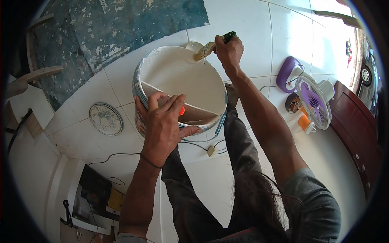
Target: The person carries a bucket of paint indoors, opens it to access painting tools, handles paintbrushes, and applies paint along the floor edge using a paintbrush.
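A large round bucket (139, 77) with white, paint-coated inner walls stands on the tiles before me. My right hand (229, 52) is closed around the dark green handle of a paintbrush (206, 50), whose bristles touch the bucket's rim at the upper right. A straight-edged board or tray (202, 115) with an orange-red spot crosses the near part of the opening. My left hand (164, 125) grips this piece at the bucket's near left edge, thumb and fingers on its surface. The bucket's contents are hard to tell.
A paint-spotted blue-green sheet (105, 36) covers the floor at the upper left. A round speckled lid (106, 119) lies left of the bucket. Cables with a plug block (211, 151) run near my legs. A purple and white fan (314, 99) stands right, beside a dark red door (356, 133).
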`<state>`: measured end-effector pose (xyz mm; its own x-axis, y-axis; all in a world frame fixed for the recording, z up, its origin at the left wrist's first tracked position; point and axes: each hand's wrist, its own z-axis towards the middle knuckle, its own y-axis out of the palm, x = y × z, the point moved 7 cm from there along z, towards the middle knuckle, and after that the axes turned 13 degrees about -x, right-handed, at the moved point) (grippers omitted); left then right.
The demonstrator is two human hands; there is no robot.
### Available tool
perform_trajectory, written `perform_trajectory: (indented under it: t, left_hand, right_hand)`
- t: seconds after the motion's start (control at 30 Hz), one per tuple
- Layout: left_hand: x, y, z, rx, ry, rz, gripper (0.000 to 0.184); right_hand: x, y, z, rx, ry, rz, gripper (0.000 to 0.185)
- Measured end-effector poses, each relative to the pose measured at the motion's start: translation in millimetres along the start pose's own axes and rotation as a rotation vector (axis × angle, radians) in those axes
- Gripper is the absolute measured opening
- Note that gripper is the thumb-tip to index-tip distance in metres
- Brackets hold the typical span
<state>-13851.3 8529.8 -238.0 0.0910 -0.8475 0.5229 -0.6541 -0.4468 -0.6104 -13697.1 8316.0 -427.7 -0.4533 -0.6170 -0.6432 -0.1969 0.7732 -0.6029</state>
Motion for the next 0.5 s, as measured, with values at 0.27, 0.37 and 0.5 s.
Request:
perform_trajectory:
  t: [0.27, 0.37, 0.5]
  left_hand:
    - [-8.9, -4.2, -5.7, 0.005, -0.024, -0.009, 0.092]
    - [-13.8, -4.5, -8.9, 0.015, -0.024, 0.014, 0.094]
    - [-17.3, -5.8, -13.0, 0.025, -0.023, 0.005, 0.096]
  right_hand:
    - [-10.5, -9.2, -2.7, -0.048, -0.015, 0.067, 0.030]
    - [-14.7, -12.0, -2.2, -0.035, -0.052, 0.076, 0.030]
    - [-11.7, -13.5, 1.4, -0.050, -0.058, 0.081, 0.031]
